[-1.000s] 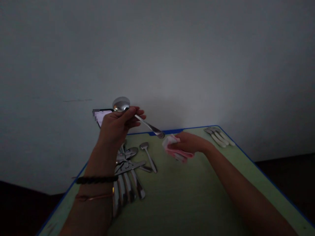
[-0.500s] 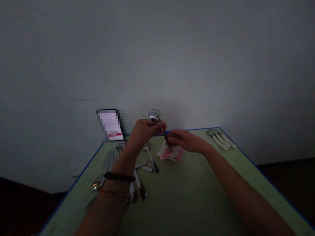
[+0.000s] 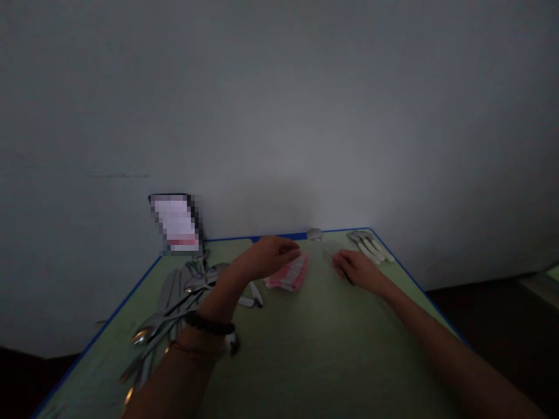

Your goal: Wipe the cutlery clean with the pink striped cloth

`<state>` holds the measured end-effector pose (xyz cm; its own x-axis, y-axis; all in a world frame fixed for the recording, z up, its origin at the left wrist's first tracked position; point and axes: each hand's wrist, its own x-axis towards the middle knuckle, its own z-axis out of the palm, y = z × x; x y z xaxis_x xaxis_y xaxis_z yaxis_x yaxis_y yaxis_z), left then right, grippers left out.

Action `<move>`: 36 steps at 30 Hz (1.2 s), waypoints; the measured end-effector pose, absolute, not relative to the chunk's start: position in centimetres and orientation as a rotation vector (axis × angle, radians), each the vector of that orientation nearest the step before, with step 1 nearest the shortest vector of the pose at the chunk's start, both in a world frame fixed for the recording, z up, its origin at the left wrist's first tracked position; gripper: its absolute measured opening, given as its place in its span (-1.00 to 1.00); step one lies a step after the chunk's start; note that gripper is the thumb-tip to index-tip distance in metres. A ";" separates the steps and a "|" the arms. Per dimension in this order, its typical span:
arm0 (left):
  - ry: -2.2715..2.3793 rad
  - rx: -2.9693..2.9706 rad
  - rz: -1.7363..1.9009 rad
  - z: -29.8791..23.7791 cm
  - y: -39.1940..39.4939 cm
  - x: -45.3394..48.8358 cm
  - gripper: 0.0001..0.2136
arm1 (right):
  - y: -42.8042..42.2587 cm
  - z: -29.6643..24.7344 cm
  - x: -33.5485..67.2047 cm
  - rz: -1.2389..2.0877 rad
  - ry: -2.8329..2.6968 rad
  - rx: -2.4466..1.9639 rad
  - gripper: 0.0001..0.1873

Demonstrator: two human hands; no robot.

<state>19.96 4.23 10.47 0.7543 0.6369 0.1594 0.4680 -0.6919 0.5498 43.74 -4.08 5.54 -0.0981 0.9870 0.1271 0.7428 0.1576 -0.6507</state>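
Note:
My right hand [image 3: 356, 269] is closed around the handle of a metal spoon [image 3: 315, 234] with a rounded bowl, which points away toward the wall at the table's far edge. A dark handle end shows below my fingers. My left hand [image 3: 275, 256] hovers over a pink and white cloth [image 3: 287, 278], its fingers stretched forward and holding nothing visible. Whether the fingertips touch the cloth I cannot tell. Under and left of my left forearm lies a jumbled pile of metal cutlery [image 3: 174, 305], partly hidden by the arm.
Several white-handled pieces of cutlery [image 3: 373, 247] lie side by side at the far right corner of the green table [image 3: 314, 361]. A phone with a blurred screen [image 3: 177, 224] leans against the wall [image 3: 279, 116] at the back left. Blue trim edges the tabletop.
My left hand has let go of the spoon and lowered over the cloth. My right hand has carried the spoon rightward and down toward the table. The view has turned slightly right.

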 end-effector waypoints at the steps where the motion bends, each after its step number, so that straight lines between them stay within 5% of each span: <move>1: 0.828 2.492 0.449 10.1 4.0 20.4 -0.69 | -4.5 4.6 44.4 0.522 -1.863 -1.698 -0.61; 15: 1.075 2.814 0.419 0.7 0.4 26.2 -0.53 | -5.6 2.0 45.1 -0.033 -1.760 -2.182 -0.62; 36: 1.084 2.980 0.495 0.1 0.8 25.5 -0.58 | -6.6 2.2 44.2 -0.386 -1.943 -2.147 -0.64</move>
<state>25.51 0.76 0.05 0.7246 0.6159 0.3091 0.6370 -0.7698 0.0407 44.17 -6.56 2.22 0.0915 0.9370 0.3371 0.9947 -0.1019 0.0131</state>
